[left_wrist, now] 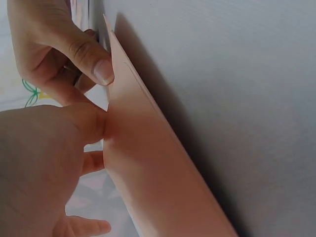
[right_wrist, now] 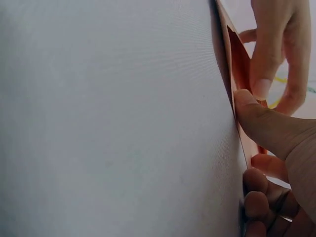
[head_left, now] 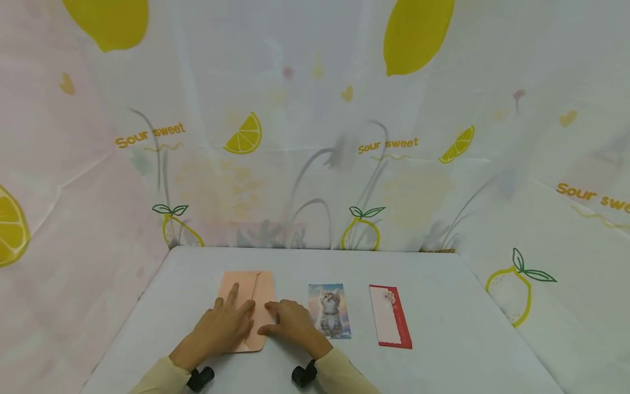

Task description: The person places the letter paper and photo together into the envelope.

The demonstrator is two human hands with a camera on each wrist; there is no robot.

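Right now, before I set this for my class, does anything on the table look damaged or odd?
Only the peach paper envelope: in the right wrist view it gapes, its darker inside showing, so it isn't lying closed. The rectangular kitten-picture card and rectangular red-and-pale-pink card show no obvious damage.

Pale beige sleeves [head_left: 159, 377] were worn long; the left camera [head_left: 200, 378], near the left hand [head_left: 222, 325], was small, black and round-ended, and the right camera [head_left: 304, 374], near the right hand [head_left: 293, 324], matched it
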